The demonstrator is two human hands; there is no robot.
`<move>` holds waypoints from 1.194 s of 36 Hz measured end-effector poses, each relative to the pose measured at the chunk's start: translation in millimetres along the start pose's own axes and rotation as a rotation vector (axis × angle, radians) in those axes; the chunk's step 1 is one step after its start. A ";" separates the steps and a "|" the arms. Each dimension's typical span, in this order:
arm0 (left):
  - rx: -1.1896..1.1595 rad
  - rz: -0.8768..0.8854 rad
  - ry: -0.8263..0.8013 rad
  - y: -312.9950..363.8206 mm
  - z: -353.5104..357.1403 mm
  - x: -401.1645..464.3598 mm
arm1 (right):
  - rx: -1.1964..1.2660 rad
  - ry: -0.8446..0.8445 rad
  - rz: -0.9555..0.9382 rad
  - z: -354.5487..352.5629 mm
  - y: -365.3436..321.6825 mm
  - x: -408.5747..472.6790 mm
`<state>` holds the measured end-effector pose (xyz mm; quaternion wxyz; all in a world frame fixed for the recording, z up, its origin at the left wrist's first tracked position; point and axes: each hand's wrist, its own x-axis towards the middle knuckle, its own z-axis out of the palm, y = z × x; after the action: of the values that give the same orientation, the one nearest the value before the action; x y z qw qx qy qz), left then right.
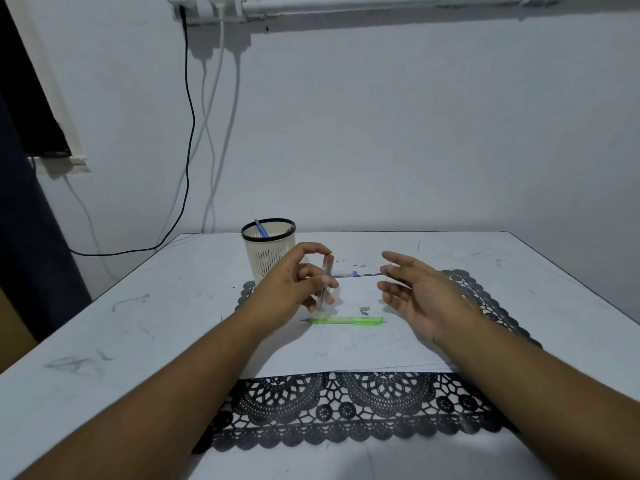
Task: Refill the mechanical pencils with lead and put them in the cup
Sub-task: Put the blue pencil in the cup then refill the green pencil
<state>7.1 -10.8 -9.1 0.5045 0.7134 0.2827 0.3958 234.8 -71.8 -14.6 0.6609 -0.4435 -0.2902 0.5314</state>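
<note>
Head view shows the left hand (298, 289) holding a clear pencil with a reddish top (325, 285) nearly upright, fingers and thumb curled around its barrel, the reddish end up and the lower end hanging just above the white paper (346, 344). That upright axis is what the coming move turns on: the open top faces upward, so anything fed in has to come down from above, and the feeding hand has to come from the right.

The right hand (412, 296) hovers a little apart from the pencil, palm turned toward it, fingers loosely spread. Something thin may be pinched at its fingertips (386, 270) (too fine to tell, so I cannot say whether it holds a lead).

A green pencil (346, 320) lies flat on the paper just in front of both hands, its long axis running left to right, tip toward the left hand. It sits between the two hands, slightly nearer the left. A small grey piece (363, 310) rests just behind it, probably a cap or eraser.

The cup (268, 252) stands behind the left hand on the table (138, 306), already holding a blue pencil (260, 228). Being on the left, it looks like the easier drop for the left hand once the clear pencil is filled. A blue-tipped lead tube (346, 274) lies beyond the hands.
</note>
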 end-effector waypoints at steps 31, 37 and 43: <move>1.418 -0.032 0.037 -38.1 24.6 110.8 | -0.042 0.071 -0.038 -6.9 5.5 11.4; 1.322 0.048 0.015 -29.8 24.0 94.4 | -0.023 0.078 -0.030 -6.9 5.6 13.2; 1.046 0.171 0.033 -8.0 33.0 31.0 | -0.031 0.081 -0.051 -5.9 6.2 12.4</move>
<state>51.5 0.3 -13.8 0.0428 0.8839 0.3912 0.2526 240.4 -61.3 -23.8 0.6784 -0.4674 -0.2828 0.4913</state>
